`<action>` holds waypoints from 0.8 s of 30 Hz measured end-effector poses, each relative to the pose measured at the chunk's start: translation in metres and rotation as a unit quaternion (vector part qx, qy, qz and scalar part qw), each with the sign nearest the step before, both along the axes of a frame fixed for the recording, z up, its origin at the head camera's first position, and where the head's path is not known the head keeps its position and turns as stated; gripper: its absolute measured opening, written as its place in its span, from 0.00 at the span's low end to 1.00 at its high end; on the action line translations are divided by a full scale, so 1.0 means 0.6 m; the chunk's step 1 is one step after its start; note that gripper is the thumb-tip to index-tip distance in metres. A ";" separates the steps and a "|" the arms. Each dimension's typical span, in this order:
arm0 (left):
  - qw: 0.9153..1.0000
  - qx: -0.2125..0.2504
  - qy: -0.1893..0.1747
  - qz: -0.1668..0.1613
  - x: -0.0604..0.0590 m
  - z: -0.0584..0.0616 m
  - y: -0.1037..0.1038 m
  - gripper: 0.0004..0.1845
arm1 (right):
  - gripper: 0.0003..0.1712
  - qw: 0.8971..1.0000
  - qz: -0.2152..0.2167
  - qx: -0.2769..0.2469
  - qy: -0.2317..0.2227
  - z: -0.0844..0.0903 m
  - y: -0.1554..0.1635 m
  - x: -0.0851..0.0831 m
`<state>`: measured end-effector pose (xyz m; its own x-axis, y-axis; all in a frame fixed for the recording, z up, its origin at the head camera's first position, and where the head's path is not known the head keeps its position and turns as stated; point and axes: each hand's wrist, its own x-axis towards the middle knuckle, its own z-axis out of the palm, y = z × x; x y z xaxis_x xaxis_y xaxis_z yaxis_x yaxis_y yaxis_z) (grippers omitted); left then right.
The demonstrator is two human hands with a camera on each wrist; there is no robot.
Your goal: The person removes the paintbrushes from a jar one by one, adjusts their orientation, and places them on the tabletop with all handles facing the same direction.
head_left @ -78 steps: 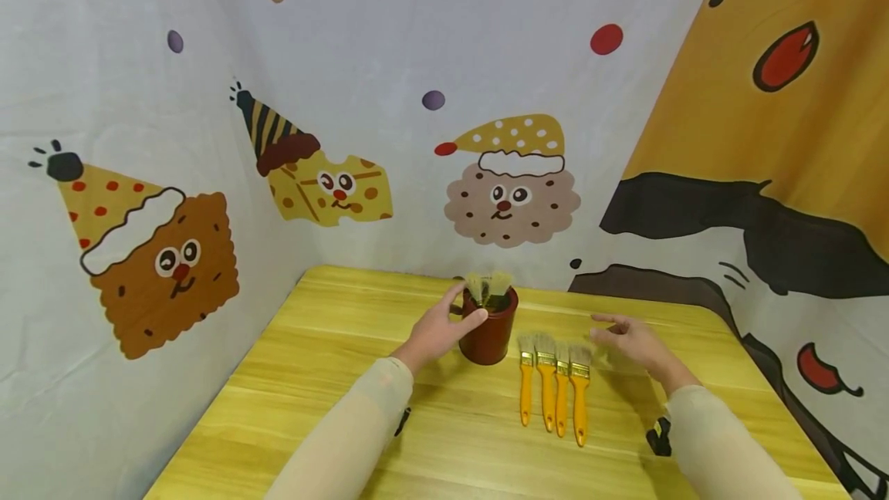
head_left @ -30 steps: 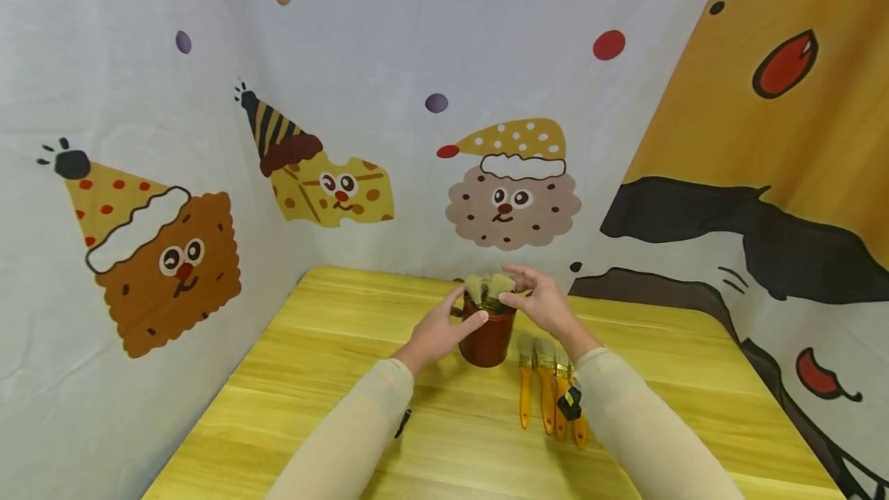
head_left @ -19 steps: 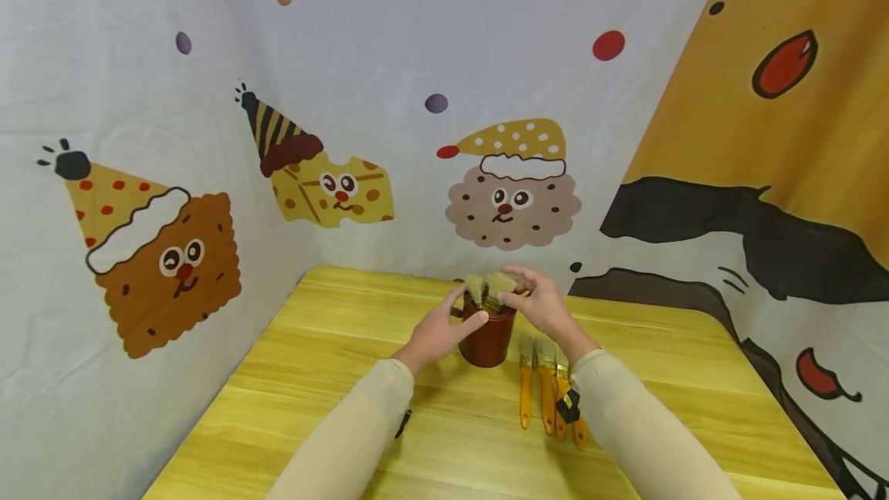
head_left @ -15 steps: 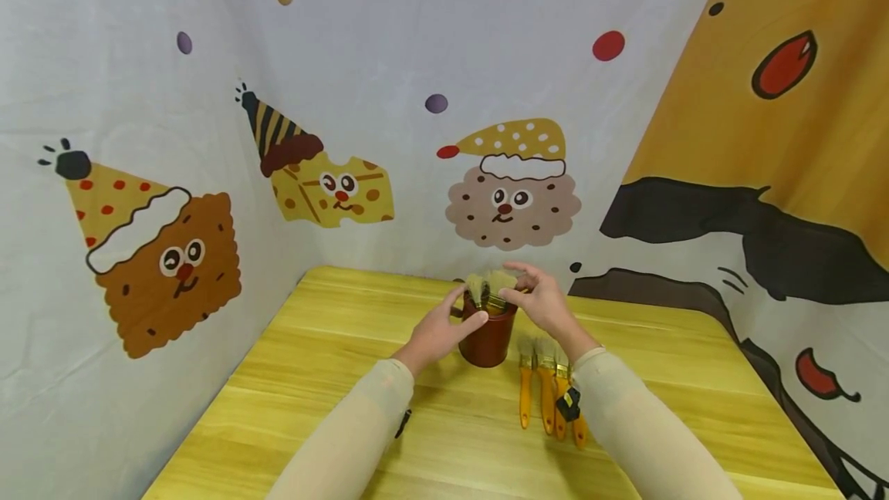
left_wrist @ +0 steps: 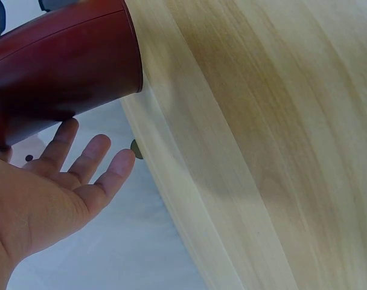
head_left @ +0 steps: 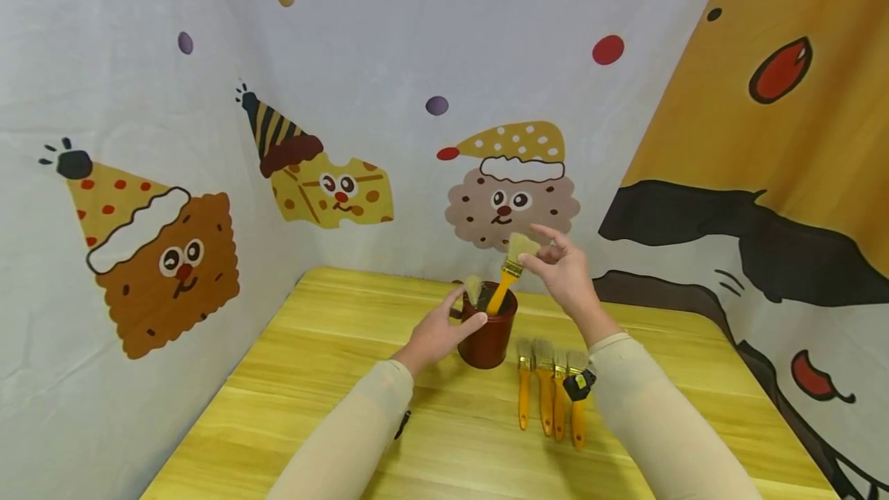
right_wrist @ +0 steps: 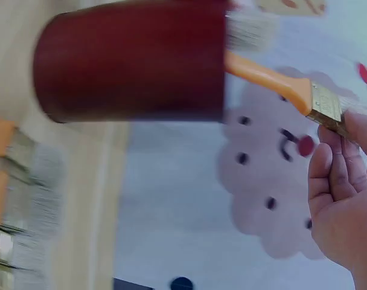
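A dark red cup stands on the yellow wooden table. My left hand holds its left side between thumb and index finger. In the left wrist view the other fingers lie straight beside the cup. My right hand pinches the metal band and bristles of an orange-handled paintbrush, raised and tilted, with its handle end still inside the cup. The right wrist view shows that brush slanting out of the cup. A second brush stands in the cup.
Several orange-handled brushes lie side by side on the table just right of the cup, partly hidden by my right forearm. Printed cloth walls close in the table at the back and on both sides.
My right hand moved from the brushes on the table to the cup, pinched a brush there and lifted it up and to the right. The left hand stayed on the cup.
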<state>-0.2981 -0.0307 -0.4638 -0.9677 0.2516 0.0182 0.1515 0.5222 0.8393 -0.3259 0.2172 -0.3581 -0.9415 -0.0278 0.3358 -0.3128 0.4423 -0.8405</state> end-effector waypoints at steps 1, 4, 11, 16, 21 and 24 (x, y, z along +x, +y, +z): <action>1.000 0.000 0.000 0.000 0.000 0.000 0.000 0.39 | 0.34 1.000 -0.008 -0.010 0.003 0.011 0.005 0.001; 1.000 0.001 0.004 0.001 0.000 0.001 -0.001 0.40 | 0.34 0.999 -0.020 -0.040 0.008 0.041 0.028 0.006; 1.000 0.005 0.013 -0.002 0.002 -0.002 -0.001 0.40 | 0.34 0.999 -0.042 -0.020 0.016 0.073 0.096 0.025; 1.000 0.007 0.008 -0.002 0.001 -0.004 -0.001 0.40 | 0.35 0.997 -0.052 0.053 -0.003 0.061 0.152 0.038; 1.000 0.010 0.007 -0.003 0.000 0.000 -0.001 0.39 | 0.37 0.987 -0.076 0.137 -0.043 0.040 0.212 0.054; 1.000 0.010 0.005 -0.003 0.002 0.003 -0.001 0.40 | 0.39 0.978 -0.079 0.176 -0.082 0.017 0.250 0.064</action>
<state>-0.2967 -0.0313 -0.4622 -0.9661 0.2561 0.0330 0.1628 0.5050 0.8476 -0.2877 0.3670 -0.3476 -0.9837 0.0361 0.1761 -0.0910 0.7447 -0.6611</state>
